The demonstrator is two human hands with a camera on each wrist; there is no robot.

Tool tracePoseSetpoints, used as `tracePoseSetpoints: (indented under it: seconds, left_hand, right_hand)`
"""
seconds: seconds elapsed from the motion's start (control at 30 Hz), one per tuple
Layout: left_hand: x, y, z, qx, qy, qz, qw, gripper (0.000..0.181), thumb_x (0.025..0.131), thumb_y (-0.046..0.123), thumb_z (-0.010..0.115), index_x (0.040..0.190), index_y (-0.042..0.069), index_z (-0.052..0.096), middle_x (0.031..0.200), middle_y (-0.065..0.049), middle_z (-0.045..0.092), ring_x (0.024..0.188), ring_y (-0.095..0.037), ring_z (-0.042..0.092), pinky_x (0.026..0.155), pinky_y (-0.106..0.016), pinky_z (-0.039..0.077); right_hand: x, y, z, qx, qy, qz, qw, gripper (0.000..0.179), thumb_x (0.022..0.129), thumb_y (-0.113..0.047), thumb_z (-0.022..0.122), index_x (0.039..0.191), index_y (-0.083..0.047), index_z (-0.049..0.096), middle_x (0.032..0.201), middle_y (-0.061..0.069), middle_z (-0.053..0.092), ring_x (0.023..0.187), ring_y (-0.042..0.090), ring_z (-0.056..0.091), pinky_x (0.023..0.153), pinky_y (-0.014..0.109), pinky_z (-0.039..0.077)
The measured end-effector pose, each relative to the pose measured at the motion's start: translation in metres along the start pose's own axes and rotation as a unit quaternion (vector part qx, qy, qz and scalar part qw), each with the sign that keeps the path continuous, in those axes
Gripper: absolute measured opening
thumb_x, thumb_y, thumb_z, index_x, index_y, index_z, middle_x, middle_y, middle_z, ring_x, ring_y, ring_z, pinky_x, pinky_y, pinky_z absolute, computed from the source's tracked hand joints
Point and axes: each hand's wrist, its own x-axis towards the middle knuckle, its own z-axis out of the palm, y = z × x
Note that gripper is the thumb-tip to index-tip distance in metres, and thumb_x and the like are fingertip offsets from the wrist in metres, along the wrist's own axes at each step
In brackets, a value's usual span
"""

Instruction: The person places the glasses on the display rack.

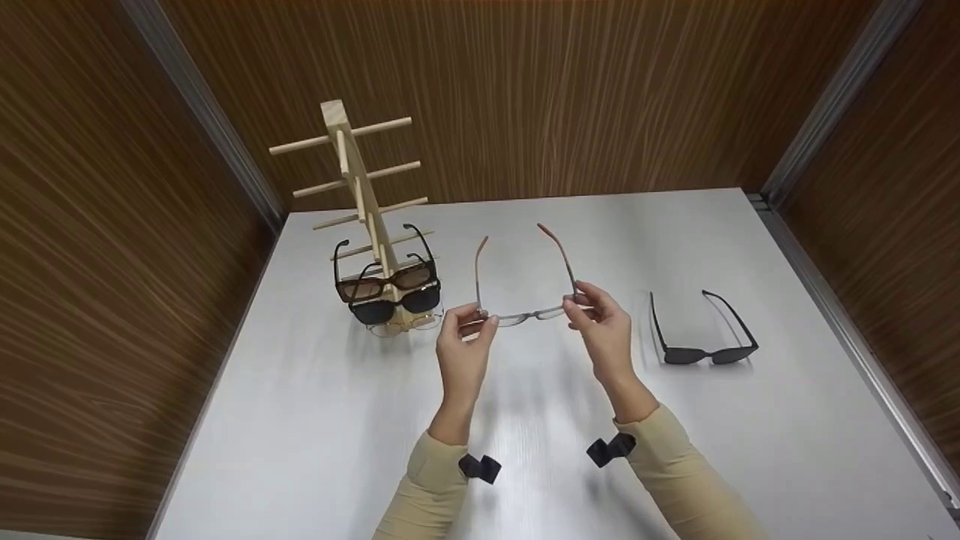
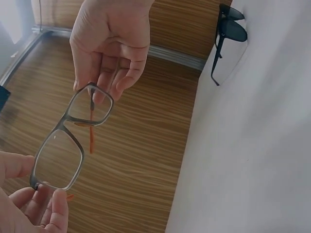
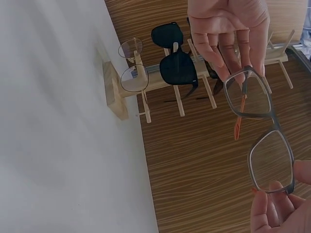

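Note:
A pair of clear-lensed eyeglasses (image 1: 534, 315) with a grey frame and orange-brown temple tips is held between both hands above the white table. My left hand (image 1: 465, 349) pinches the left end of the frame by the hinge, thumb toward me. At the other end, my right hand (image 1: 602, 330) pinches the right hinge corner. Both temples are unfolded and point away from me. Each wrist view shows the two lenses whole, the frame (image 2: 60, 124) slanting between the fingertips of the two hands.
Left of the hands stands a wooden eyewear rack (image 1: 360, 180) with bare upper pegs. Brown-lensed sunglasses (image 1: 386, 283), black sunglasses (image 1: 396, 304) and thin wire-rimmed glasses (image 3: 134, 77) hang low on it. Another pair of black sunglasses (image 1: 705, 355) lies unfolded on the table (image 1: 787, 442) at right. Wood-grain panels (image 1: 562, 97) enclose the table.

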Motion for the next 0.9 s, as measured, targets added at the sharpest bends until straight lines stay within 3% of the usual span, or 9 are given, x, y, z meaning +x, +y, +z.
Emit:
tracePoseSetpoints:
  seconds: [0.3, 0.6, 0.8, 0.9]
  left_hand:
    - [0.003, 0.016, -0.012, 0.008, 0.015, 0.025, 0.9995, 0.024, 0.082, -0.003, 0.067, 0.104, -0.007, 0.058, 0.097, -0.024, 0.06, 0.084, -0.033, 0.06, 0.069, -0.044, 0.052]
    - [0.005, 0.029, -0.023, 0.023, 0.024, 0.041, 0.9986, 0.024, 0.082, -0.002, 0.067, 0.105, -0.006, 0.058, 0.099, -0.023, 0.06, 0.085, -0.031, 0.06, 0.068, -0.038, 0.052]
    - [0.006, 0.038, -0.031, 0.026, 0.037, 0.056, 0.9974, 0.025, 0.082, -0.002, 0.067, 0.105, -0.007, 0.058, 0.099, -0.022, 0.06, 0.086, -0.03, 0.06, 0.066, -0.026, 0.05]
    - [0.007, 0.042, -0.035, 0.034, 0.049, 0.068, 0.9959, 0.025, 0.081, -0.002, 0.068, 0.104, -0.006, 0.059, 0.097, -0.018, 0.061, 0.084, -0.03, 0.06, 0.065, -0.029, 0.05]
  right_hand:
    - [-0.005, -0.032, 0.016, -0.003, -0.008, -0.014, 0.9999, 0.037, 0.086, 0.001, 0.063, 0.121, 0.009, 0.054, 0.102, 0.022, 0.062, 0.079, 0.013, 0.058, 0.068, 0.029, 0.052]
    - [-0.005, -0.043, 0.026, 0.013, -0.023, -0.036, 0.999, 0.036, 0.086, 0.001, 0.063, 0.12, 0.01, 0.054, 0.101, 0.023, 0.062, 0.08, 0.02, 0.058, 0.066, 0.024, 0.052]
    - [-0.003, -0.051, 0.035, 0.027, -0.04, -0.053, 0.9974, 0.036, 0.086, 0.002, 0.063, 0.119, 0.011, 0.054, 0.101, 0.025, 0.061, 0.078, 0.015, 0.058, 0.065, 0.022, 0.051]
    - [-0.002, -0.055, 0.04, 0.038, -0.05, -0.057, 0.9964, 0.036, 0.086, 0.003, 0.062, 0.119, 0.012, 0.053, 0.101, 0.026, 0.061, 0.077, 0.014, 0.058, 0.065, 0.022, 0.051]
